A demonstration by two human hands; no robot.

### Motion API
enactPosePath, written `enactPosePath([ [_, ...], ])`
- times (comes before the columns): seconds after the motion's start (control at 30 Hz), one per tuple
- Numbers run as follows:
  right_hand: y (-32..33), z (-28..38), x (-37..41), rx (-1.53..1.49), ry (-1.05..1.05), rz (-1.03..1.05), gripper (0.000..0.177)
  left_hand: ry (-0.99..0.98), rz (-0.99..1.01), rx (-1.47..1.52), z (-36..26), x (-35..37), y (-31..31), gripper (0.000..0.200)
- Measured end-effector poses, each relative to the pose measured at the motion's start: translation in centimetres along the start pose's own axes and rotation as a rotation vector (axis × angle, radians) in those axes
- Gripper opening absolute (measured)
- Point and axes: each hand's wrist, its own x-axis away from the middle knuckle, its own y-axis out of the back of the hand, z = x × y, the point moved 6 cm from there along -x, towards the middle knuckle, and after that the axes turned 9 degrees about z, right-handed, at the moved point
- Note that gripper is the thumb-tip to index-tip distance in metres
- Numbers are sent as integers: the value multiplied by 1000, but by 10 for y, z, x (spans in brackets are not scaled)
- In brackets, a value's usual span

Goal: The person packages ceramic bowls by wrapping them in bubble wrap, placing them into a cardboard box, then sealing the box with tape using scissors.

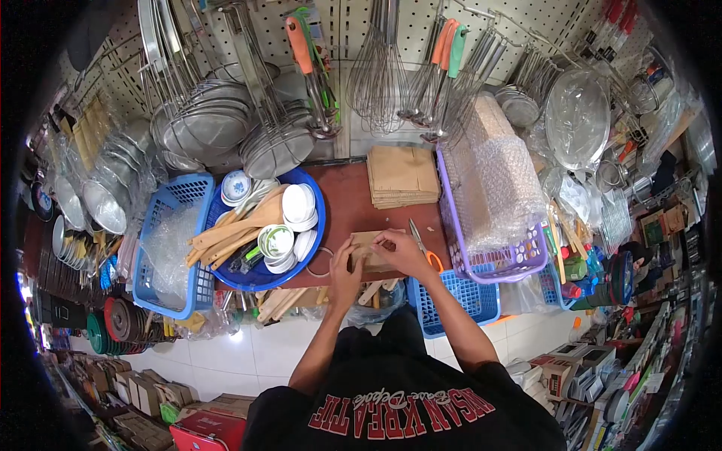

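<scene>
A small brown paper piece [368, 240] lies at the front of the red-brown tabletop [342, 217], between my two hands. My left hand [347, 264] holds its left side with curled fingers. The fingers of my right hand [398, 251] are pinched together over its right part; whatever they pinch is too small to make out. Scissors with orange handles [434, 261] lie just right of my right hand, blades pointing away. Behind the hands sits a stack of brown paper envelopes [404, 177]. A thin ring [320, 261] is left of my left hand.
Left stands a blue round basin [322, 218] with wooden spoons and white bowls, beside a blue basket [204, 201]. A purple basket [449, 218] with bubble wrap [502, 180] is at the right. Strainers and whisks [380, 83] hang behind. Another blue basket [459, 301] sits below the table edge.
</scene>
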Motion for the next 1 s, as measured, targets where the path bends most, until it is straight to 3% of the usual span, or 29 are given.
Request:
enactPosePath([
  [0.1, -11, -20, -11, 31, 53, 18, 17, -42, 9, -19, -2, 2, 0, 28],
  [0.3, -12, -29, -15, -8, -138, 110, 19, -73, 22, 9, 3, 7, -2, 32],
  [0.7, -18, -40, -21, 29, -119, 81, 23, -98, 56, -2, -1, 5, 1, 37],
  [1.0, -19, -36, -35, 34, -66, 191, 24, -138, 38, 10, -5, 3, 5, 38],
])
